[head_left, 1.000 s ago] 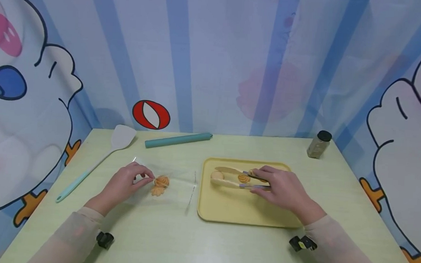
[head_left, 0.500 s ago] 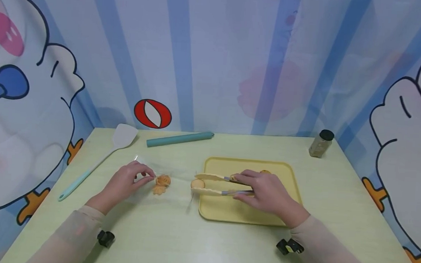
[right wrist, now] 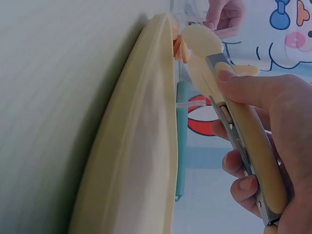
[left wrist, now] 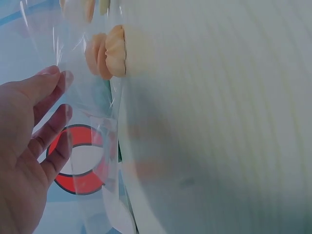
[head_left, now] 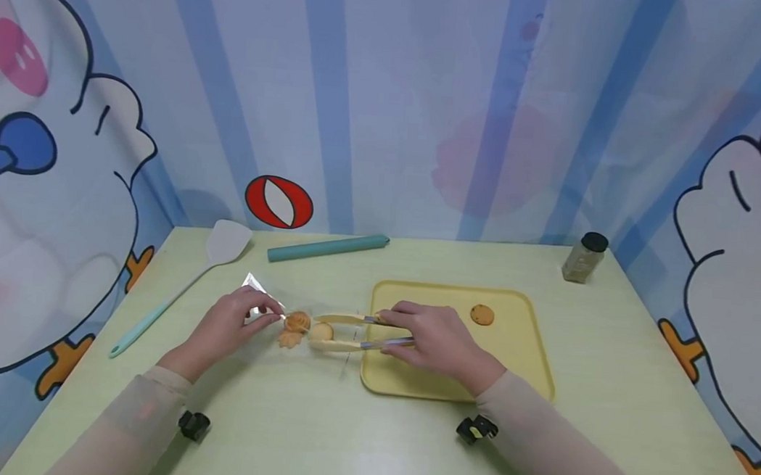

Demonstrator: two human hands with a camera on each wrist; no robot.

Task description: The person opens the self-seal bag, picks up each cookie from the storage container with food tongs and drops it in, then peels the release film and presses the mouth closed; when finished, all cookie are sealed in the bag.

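Observation:
My left hand (head_left: 234, 327) pinches the upper side of a clear plastic bag (left wrist: 92, 114), thumb against fingers. Inside the bag, a swirl-shaped cookie (head_left: 297, 322) and a flower-shaped cookie (head_left: 290, 339) lie close together. My right hand (head_left: 439, 343) holds metal tongs (right wrist: 243, 131) with cream-coloured grips and tips. Between the tong tips is a plain round cookie (head_left: 321, 333), just right of the other two. Tips and cookie are past the bag's right edge, seemingly within its mouth. On the yellow tray (head_left: 455, 400), under my right forearm, lies one dotted round cookie (head_left: 482, 315).
A spatula (head_left: 226, 242) with a pale blade and mint handle lies at the left. Behind the bag is a teal stick-like tool (head_left: 327, 249). A black-lidded jar (head_left: 585, 257) stands at the back right, near the printed curtain (head_left: 387, 122).
My right hand has carried the round cookie in the tongs leftward from the tray to the bag. The dotted cookie on the tray is now uncovered. My left hand has stayed nearly still.

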